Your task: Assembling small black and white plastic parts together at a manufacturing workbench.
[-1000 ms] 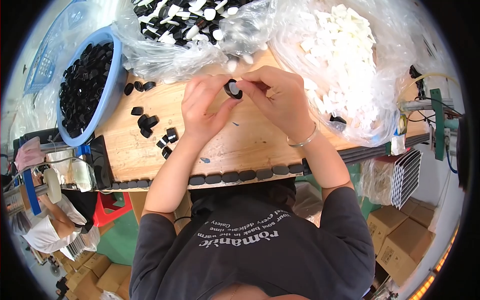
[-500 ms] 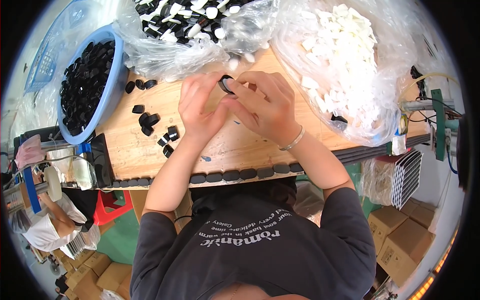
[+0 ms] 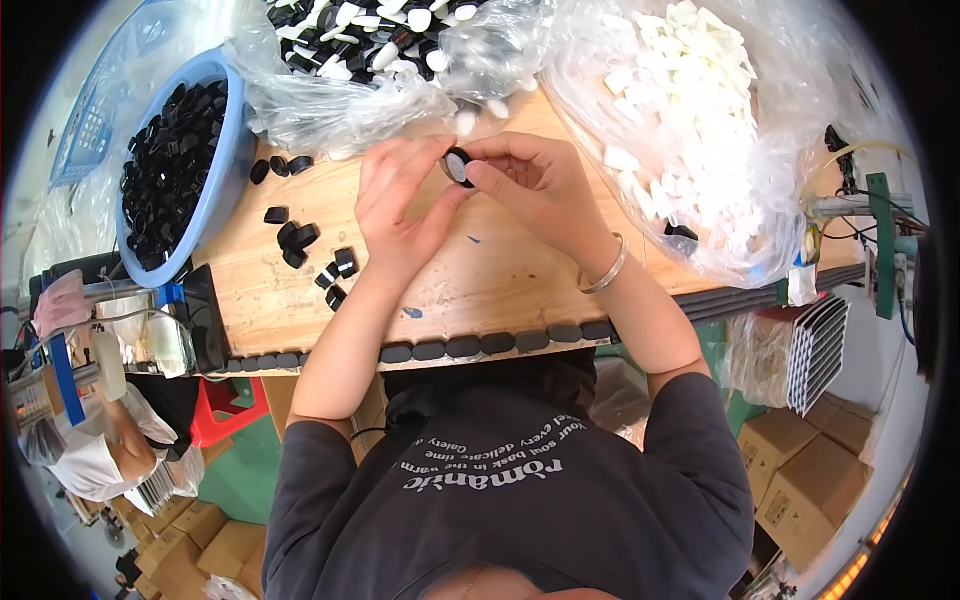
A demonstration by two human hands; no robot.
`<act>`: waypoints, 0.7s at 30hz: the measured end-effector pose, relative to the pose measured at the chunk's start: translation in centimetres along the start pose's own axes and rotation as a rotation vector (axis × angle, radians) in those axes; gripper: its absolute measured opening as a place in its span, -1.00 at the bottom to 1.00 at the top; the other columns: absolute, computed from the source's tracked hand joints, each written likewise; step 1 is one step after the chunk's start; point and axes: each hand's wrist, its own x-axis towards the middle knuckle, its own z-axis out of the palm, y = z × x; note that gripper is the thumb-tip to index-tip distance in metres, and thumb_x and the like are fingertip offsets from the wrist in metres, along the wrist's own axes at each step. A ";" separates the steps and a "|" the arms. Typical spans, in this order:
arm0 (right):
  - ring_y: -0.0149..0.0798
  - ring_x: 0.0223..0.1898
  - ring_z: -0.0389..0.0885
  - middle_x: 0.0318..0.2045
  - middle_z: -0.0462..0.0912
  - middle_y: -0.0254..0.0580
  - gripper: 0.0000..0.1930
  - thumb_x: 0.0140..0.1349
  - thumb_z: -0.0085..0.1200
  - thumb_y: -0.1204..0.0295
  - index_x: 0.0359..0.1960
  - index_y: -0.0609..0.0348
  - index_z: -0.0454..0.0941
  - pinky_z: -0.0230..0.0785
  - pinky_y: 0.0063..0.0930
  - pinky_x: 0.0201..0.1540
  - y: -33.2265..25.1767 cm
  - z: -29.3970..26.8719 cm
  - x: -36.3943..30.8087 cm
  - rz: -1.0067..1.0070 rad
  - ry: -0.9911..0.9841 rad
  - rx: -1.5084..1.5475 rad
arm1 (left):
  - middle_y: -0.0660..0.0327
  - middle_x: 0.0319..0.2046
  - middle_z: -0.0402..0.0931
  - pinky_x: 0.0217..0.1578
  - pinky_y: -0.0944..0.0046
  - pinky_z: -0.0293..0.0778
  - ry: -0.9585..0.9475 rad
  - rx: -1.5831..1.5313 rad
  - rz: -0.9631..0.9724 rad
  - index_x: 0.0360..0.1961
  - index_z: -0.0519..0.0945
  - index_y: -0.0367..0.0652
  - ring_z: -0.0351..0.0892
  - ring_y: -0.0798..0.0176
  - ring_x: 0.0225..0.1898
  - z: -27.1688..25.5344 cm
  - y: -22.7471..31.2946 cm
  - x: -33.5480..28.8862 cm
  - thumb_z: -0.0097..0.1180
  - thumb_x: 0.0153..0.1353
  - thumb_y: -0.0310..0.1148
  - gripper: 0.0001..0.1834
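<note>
Above the wooden table (image 3: 480, 290), a round black cap (image 3: 457, 168) with a pale grey-white inner face is held up between my two hands. The fingertips and thumb of my left hand (image 3: 400, 205) pinch its left and lower edge. From the other side my right hand (image 3: 545, 185) grips it, thumb near the pale face and fingers curled. Several loose black caps (image 3: 298, 238) lie on the table to the left of my left hand.
A blue basin (image 3: 235, 120) full of black caps stands at the left. Clear plastic bags hold black and white pieces (image 3: 385, 40) at the back and white pieces (image 3: 690, 120) at the right. Dark padding (image 3: 462, 348) lines the table's front edge. Another person (image 3: 100, 450) is at lower left.
My right hand has shifted its grip, its fingers drawing back from the cap's face and its thumb now at the rim. More of the pale inside shows. The left hand has barely moved.
</note>
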 end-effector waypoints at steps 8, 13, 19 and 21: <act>-0.50 -0.25 0.60 -0.26 0.64 -0.24 -0.80 0.19 0.14 0.61 -0.14 0.38 0.55 0.47 -0.66 -0.17 -0.3 0.2 -0.3 -0.035 0.037 -0.098 | 0.14 -0.19 0.62 -0.11 0.16 0.40 0.000 -0.040 -0.004 -0.15 0.61 -0.26 0.49 0.06 -0.18 0.1 -0.1 -0.2 0.39 -0.24 -0.58 -0.51; -0.54 -0.29 0.57 -0.30 0.63 -0.28 -0.81 0.19 0.13 0.61 -0.15 0.35 0.55 0.46 -0.68 -0.22 -0.3 0.4 -0.5 -0.071 0.067 -0.147 | 0.14 -0.20 0.63 -0.11 0.16 0.40 -0.009 -0.067 -0.002 -0.15 0.61 -0.27 0.49 0.06 -0.18 0.3 0.0 -0.3 0.39 -0.24 -0.58 -0.51; -0.58 -0.32 0.55 -0.33 0.62 -0.34 -0.80 0.17 0.12 0.62 -0.15 0.32 0.56 0.43 -0.70 -0.24 -0.6 0.4 -0.7 -0.225 0.125 -0.326 | 0.14 -0.20 0.63 -0.10 0.16 0.40 -0.020 -0.045 0.018 -0.15 0.61 -0.26 0.50 0.07 -0.18 0.3 0.1 -0.3 0.39 -0.23 -0.56 -0.52; -0.59 -0.34 0.55 -0.36 0.62 -0.37 -0.79 0.14 0.13 0.61 -0.15 0.31 0.56 0.42 -0.70 -0.25 -1.1 0.3 -0.8 -0.172 0.078 -0.312 | 0.14 -0.20 0.63 -0.10 0.16 0.41 -0.022 -0.033 0.023 -0.15 0.61 -0.26 0.50 0.07 -0.18 0.3 0.0 -0.3 0.39 -0.22 -0.55 -0.52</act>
